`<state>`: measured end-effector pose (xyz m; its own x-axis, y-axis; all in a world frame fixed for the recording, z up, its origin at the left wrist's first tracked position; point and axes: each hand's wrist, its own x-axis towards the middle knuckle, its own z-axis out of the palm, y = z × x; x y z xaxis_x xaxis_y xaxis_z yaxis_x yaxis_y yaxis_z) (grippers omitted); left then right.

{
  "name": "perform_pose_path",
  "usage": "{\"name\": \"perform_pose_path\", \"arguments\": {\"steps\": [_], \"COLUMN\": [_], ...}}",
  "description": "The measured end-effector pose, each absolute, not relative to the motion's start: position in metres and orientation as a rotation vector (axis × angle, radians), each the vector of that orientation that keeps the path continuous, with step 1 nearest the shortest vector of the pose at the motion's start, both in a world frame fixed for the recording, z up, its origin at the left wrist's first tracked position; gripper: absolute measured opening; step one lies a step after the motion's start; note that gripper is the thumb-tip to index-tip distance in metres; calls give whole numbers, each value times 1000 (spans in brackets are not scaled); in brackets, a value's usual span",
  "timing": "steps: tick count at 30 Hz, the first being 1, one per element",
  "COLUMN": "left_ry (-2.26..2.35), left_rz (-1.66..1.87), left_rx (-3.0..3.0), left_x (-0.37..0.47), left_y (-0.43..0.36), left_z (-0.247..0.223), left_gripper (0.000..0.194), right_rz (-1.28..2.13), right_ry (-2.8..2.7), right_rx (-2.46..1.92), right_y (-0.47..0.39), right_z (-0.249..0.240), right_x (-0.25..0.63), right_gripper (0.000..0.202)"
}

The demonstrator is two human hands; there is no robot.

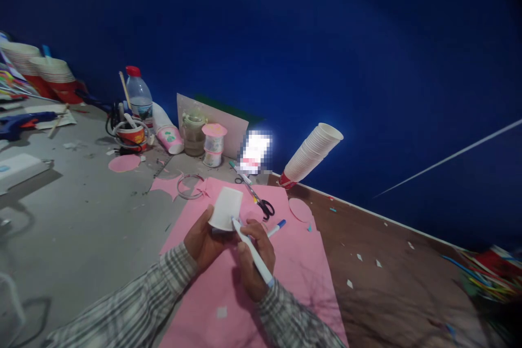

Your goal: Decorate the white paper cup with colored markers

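My left hand (203,239) is closed round a white paper cup (227,207), which is tilted above the pink paper (220,288). In my right hand (256,261) is a white marker (253,253) with a light blue end. Its tip meets or nearly meets the cup's side near the rim; which of the two I cannot tell. Past the right hand a blue marker cap (281,223) shows on the paper. Black-handled scissors (266,209) lie just beyond the cup.
Behind stand a tall stack of paper cups (312,155), a bright blurred screen (255,152), a glass jar (193,133) and a bottle (139,98). A metal ring (191,186) lies left of the cup. A glue gun (24,122) is at far left. Paper scraps litter the table.
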<state>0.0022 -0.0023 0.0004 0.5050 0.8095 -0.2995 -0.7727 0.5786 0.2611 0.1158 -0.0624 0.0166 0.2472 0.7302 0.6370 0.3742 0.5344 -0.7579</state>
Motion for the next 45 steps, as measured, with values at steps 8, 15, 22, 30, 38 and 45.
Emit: {"name": "perform_pose_path", "arguments": {"steps": [8, 15, 22, 30, 38, 45], "left_ry": [417, 401, 397, 379, 329, 357], "left_rz": [960, 935, 927, 922, 902, 909], "left_rx": [97, 35, 30, 39, 60, 53], "left_x": [1, -2, -2, -1, 0, -3], "left_y": [-2, 0, 1, -1, -3, 0], "left_z": [1, -2, -4, 0, 3, 0], "left_gripper": [48, 52, 53, 50, 51, 51], "right_rz": [301, 325, 352, 345, 311, 318], "right_ry": [-1361, -1310, -1306, -1341, -1355, -1342], "right_rx": [-1055, -1079, -1087, -1058, -1041, -1068], "right_y": [-62, -61, -60, -61, -59, -59], "right_z": [15, 14, 13, 13, 12, 11], "right_x": [115, 117, 117, 116, 115, 116], "right_gripper": [17, 17, 16, 19, 19, 17]}}
